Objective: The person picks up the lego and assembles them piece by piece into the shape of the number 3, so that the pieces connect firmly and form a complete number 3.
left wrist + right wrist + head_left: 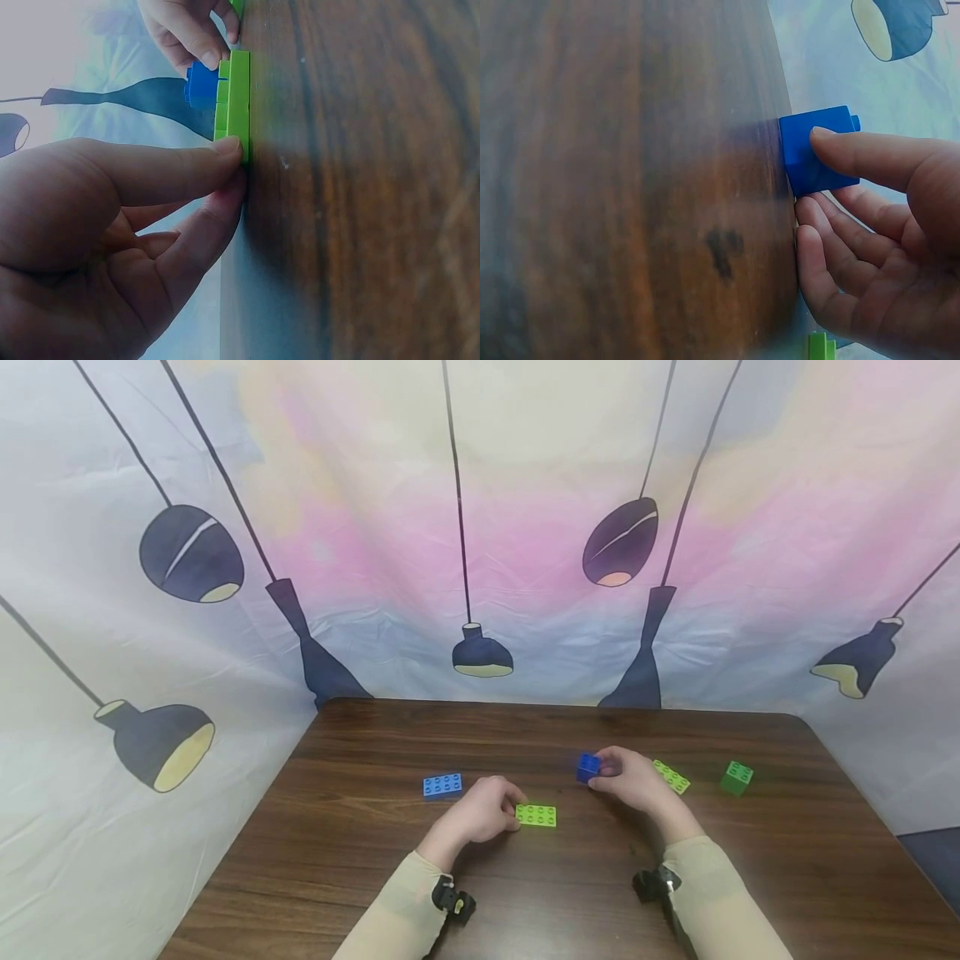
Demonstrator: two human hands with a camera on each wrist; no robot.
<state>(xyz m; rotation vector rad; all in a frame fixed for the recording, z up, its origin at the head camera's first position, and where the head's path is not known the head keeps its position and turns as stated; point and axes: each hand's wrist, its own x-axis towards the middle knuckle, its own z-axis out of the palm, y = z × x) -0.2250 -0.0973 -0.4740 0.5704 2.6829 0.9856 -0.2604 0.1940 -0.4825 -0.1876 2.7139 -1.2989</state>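
Observation:
My left hand (486, 810) pinches the left end of a flat lime-green toy brick (537, 815) between thumb and fingers, low over the wooden table. In the left wrist view the thumb lies on the end of the lime-green brick (238, 105). Further right and a little farther back, my right hand (633, 781) grips a square dark blue brick (588, 767), studs up. The right wrist view has the thumb against one side of the blue brick (810, 161), its base at the tabletop. The two held bricks are apart in the head view.
A light blue flat brick (442, 785) lies left of my left hand. Beyond my right wrist lies a second lime-green flat brick (672, 777), partly hidden, and then a green square brick (737, 778). A printed cloth (525, 527) hangs behind the brown table (360, 852).

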